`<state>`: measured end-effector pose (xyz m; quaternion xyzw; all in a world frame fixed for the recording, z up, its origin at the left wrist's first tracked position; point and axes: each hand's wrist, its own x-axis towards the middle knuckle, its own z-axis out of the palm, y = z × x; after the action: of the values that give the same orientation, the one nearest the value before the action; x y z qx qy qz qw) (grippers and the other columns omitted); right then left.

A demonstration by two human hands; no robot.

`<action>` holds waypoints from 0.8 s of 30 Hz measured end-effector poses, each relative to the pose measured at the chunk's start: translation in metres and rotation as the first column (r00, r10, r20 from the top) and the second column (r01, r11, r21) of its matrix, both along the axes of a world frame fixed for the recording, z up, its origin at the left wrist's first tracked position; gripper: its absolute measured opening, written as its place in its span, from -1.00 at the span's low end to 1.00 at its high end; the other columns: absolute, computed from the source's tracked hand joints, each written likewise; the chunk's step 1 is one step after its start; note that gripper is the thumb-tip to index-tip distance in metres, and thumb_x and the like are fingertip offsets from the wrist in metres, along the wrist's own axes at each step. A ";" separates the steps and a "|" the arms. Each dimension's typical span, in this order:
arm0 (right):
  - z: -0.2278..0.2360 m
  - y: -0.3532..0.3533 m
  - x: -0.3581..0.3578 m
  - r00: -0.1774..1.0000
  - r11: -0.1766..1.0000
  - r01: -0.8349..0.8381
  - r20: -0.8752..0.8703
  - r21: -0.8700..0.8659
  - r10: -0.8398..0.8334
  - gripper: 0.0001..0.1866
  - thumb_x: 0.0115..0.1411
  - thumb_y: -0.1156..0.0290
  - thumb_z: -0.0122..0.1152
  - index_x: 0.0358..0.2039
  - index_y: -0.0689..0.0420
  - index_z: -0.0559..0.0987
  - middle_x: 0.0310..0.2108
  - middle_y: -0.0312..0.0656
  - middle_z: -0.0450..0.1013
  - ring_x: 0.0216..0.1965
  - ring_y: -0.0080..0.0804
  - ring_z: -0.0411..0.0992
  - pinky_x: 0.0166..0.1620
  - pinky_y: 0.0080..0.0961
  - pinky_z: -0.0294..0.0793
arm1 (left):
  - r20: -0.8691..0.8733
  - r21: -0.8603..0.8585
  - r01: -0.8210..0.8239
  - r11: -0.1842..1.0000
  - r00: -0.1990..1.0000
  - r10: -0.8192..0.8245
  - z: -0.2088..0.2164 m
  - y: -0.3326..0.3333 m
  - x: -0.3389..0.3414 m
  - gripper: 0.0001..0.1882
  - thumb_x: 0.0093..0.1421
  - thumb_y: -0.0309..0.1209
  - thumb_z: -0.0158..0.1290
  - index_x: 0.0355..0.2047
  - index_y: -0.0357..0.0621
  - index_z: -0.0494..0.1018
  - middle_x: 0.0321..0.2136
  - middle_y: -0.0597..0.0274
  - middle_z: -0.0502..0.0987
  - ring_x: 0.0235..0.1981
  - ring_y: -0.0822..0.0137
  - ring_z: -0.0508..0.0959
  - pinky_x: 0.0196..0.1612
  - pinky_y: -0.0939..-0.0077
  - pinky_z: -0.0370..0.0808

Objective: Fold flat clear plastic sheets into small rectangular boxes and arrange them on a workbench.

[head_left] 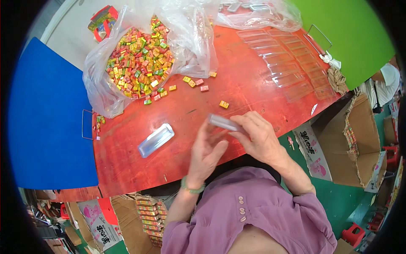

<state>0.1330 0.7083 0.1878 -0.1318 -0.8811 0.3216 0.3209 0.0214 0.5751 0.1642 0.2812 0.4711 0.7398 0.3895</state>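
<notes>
A narrow clear plastic tray [224,122] is held above the red tabletop, its right end pinched between the thumb and fingers of my right hand [260,137]. My left hand [205,154] is beside the tray's left end, slightly blurred, with thumb and fingers apart; whether a fingertip touches the plastic I cannot tell. A second clear tray [156,140] lies on the table to the left of my hands. Just beyond the held tray rests a single small yellow block-shaped piece [224,104]. Several more wrapped pieces [195,82] are scattered farther back.
A clear plastic bag [95,80] lies open at the back left, full of small colourful pieces [139,63]. Rows of clear trays [279,59] cover the back right. Cardboard boxes stand below the table at right [338,135] and left [131,220]. Blue [50,127] and green [351,34] panels flank the table.
</notes>
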 end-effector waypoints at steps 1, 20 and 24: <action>-0.002 -0.004 -0.002 1.000 0.996 0.003 -0.011 0.088 -0.002 -0.64 -0.08 0.62 0.29 -0.19 0.23 0.50 -0.36 -0.07 0.41 -0.34 -0.15 0.42 -0.29 -0.36 0.45 | 0.004 0.003 -0.001 1.000 1.000 0.001 -0.008 0.006 0.004 -0.40 0.19 -0.46 0.13 0.20 -0.27 0.15 0.03 0.02 0.38 0.05 0.24 0.40 0.10 0.38 0.37; -0.053 0.013 0.060 0.942 0.243 -0.163 -0.077 -0.956 0.327 -0.90 0.05 0.54 0.34 -0.40 0.24 0.61 -0.49 -0.29 0.52 -0.44 -0.64 0.45 -0.34 -0.65 0.44 | 0.084 -0.034 0.278 0.960 0.958 -0.274 -0.047 0.018 0.019 -0.47 0.13 -0.44 0.19 0.08 -0.35 0.30 -0.08 0.12 0.49 -0.04 0.30 0.50 0.09 0.36 0.40; -0.055 0.015 0.068 0.919 0.271 -0.152 -0.035 -0.950 0.392 -0.90 0.13 0.47 0.26 -0.38 0.23 0.62 -0.52 -0.31 0.50 -0.46 -0.63 0.45 -0.36 -0.63 0.45 | 0.074 -0.036 0.373 0.927 0.926 -0.369 -0.048 0.017 0.016 -0.48 0.11 -0.67 0.13 0.09 -0.37 0.26 -0.06 0.12 0.46 -0.05 0.33 0.50 0.10 0.41 0.40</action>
<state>0.2011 0.7237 0.1327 -0.1717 -0.5664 0.8055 0.0308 0.0377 0.5922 0.1165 0.3308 0.4142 0.6500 0.5446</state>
